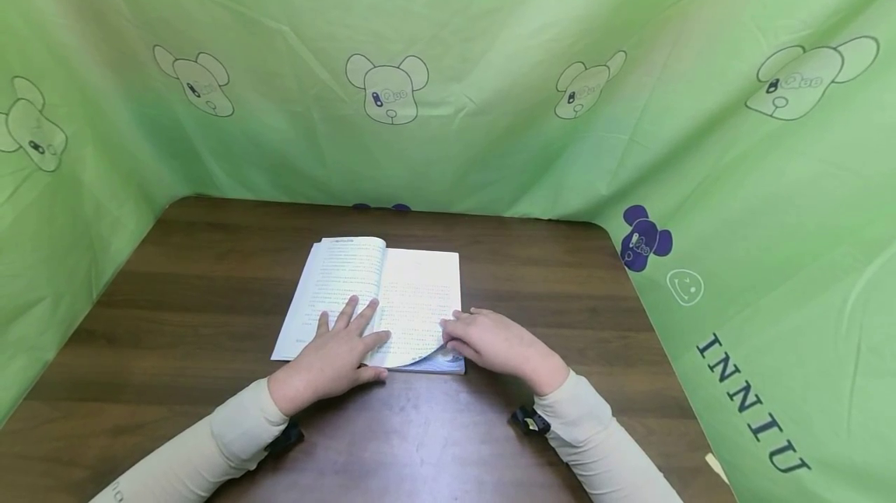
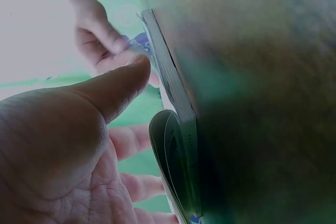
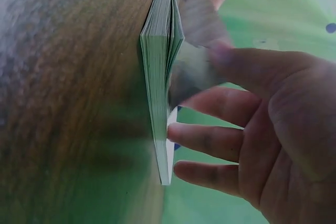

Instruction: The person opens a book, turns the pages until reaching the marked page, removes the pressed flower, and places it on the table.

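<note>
An open book [image 1: 420, 277] lies on the brown table, its printed pages spread to either side of the spine. My left hand [image 1: 327, 359] rests on the lower part of the left page and across the spine, fingers spread. At the lower right corner, my right hand [image 1: 498, 341] pinches a page between thumb and index finger. That page [image 3: 197, 69] curls up off the stack in the right wrist view, and a bluish picture [image 1: 444, 363] shows beneath it. In the left wrist view, the left pages [image 2: 165, 145] bend in a loop near the spine.
A dark wooden table [image 1: 210, 277] carries the book. Green cloth [image 1: 490, 5] with printed bear heads hangs behind the table and along both sides. Dark wrist straps [image 1: 532, 419] sit below the light sleeves.
</note>
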### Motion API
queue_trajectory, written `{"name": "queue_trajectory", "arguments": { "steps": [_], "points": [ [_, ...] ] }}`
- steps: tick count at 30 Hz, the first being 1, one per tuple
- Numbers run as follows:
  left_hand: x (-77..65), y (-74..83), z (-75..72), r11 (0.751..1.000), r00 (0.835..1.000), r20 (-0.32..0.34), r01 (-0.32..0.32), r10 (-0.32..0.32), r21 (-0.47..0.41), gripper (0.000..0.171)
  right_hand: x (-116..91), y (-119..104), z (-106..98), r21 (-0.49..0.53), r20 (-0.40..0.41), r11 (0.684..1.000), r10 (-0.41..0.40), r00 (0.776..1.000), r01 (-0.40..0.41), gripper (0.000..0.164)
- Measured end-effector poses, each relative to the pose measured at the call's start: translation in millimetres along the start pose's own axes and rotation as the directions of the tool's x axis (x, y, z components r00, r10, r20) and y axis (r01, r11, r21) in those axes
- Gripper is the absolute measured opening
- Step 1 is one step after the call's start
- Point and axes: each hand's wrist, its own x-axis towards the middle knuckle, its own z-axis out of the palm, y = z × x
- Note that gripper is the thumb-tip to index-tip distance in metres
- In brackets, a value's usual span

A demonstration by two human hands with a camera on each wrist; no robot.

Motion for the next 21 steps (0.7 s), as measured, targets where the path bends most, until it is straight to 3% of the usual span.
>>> {"name": "queue_trajectory", "arguments": {
  "steps": [5, 11, 21],
  "points": [
    [0.0, 1.4, 2.3, 1.000, 1.000, -0.018, 0.013, -0.013, 0.009, 0.063, -1.4, 0.3, -0.1, 0.001, -0.099, 1.000, 0.018, 0.995, -0.018, 0.004],
    [0.3, 4.1, 3.0, 1.000, 0.999, -0.042, 0.029, -0.028, 0.008, 0.052, -1.1, 0.1, -0.6, -0.025, -0.192, 0.998, 0.052, 0.980, -0.058, 0.010],
    [1.0, 6.8, 3.2, 0.998, 0.996, -0.074, 0.056, -0.055, 0.011, 0.042, 2.2, 1.7, -7.2, -0.031, -0.402, 0.987, 0.133, 0.906, -0.159, 0.034]
  ]
}}
